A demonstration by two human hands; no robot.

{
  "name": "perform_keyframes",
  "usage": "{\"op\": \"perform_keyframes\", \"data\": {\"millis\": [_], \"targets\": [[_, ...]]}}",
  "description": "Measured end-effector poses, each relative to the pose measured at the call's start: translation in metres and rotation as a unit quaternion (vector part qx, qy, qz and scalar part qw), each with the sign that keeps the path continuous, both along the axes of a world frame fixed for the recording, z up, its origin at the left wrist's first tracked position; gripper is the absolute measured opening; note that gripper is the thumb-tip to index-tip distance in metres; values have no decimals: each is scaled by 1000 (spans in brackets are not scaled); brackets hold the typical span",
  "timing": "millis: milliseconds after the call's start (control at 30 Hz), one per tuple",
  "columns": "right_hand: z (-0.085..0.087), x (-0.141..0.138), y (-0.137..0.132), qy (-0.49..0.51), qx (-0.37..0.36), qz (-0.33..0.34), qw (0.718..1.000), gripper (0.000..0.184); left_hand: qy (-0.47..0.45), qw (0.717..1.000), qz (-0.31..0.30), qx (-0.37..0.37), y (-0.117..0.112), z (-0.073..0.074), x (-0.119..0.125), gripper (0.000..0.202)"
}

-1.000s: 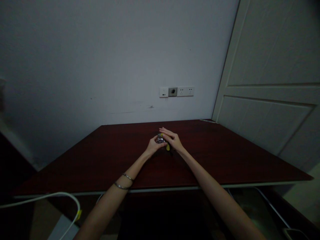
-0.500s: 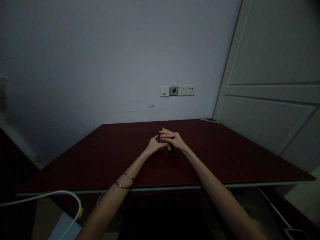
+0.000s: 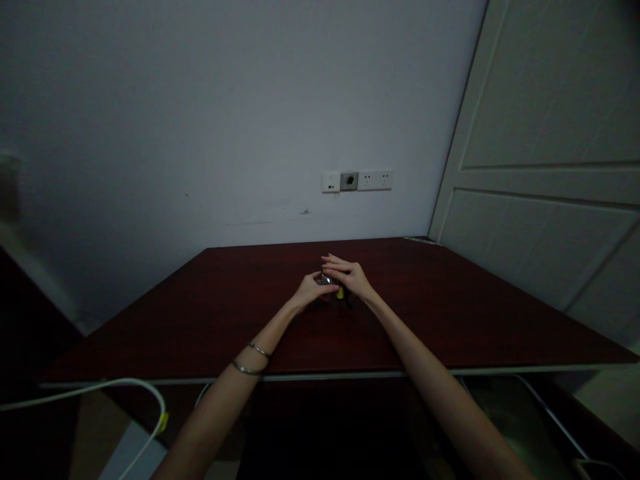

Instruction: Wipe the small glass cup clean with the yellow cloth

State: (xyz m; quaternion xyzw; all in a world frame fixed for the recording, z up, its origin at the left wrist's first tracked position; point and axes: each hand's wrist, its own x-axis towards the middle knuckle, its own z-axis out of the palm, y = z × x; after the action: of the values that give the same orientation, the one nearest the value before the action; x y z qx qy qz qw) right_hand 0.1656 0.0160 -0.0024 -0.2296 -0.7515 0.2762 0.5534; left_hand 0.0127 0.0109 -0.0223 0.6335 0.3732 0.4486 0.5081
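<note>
My left hand (image 3: 308, 291) is curled round a small, shiny, rounded object (image 3: 326, 280), dark with bright glints, and its thumb lies along the near side. Over the top of that object reach the bent fingers of my right hand (image 3: 354, 277). A small yellow piece (image 3: 341, 293) shows below the right palm, with something dark beside it. Whether the yellow piece belongs to the shiny object cannot be made out. Both hands are close together, just above the dark red tabletop (image 3: 260, 313), and the fingers hide much of what they hold.
A pale wall with a row of sockets (image 3: 375, 180) rises behind the table. At the right stands a white panelled door (image 3: 545, 180). A white cable (image 3: 135, 381) with a yellow tag loops past the table's front left edge.
My right fingers have shifted slightly over the object, so more of its shiny surface shows and less yellow is visible near the fingertips. The view has moved a little.
</note>
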Motion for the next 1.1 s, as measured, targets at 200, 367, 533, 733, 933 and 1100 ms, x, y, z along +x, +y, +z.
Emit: {"op": "perform_keyframes", "data": {"millis": [200, 367, 533, 733, 933, 1100], "targets": [[10, 8, -8, -67, 11, 65, 996, 17, -17, 1000, 0, -20, 4, -1, -5, 53], [5, 3, -5, -26, 13, 8, 1000, 22, -5, 1000, 12, 1, 1, 3, -5, 55], [5, 4, -5, -28, 26, 17, 999, 20, -10, 1000, 14, 14, 2, 3, -5, 56], [5, 4, -9, -49, 20, 29, 998, 20, 17, 999, 22, 21, 3, 2, -7, 53], [2, 1, -3, 52, -47, -37, 997, 25, 21, 999, -10, 36, -6, 10, -5, 56], [3, 5, -4, 41, -76, -20, 996, 33, -1, 999, -32, 11, -8, 14, -6, 55]]}}
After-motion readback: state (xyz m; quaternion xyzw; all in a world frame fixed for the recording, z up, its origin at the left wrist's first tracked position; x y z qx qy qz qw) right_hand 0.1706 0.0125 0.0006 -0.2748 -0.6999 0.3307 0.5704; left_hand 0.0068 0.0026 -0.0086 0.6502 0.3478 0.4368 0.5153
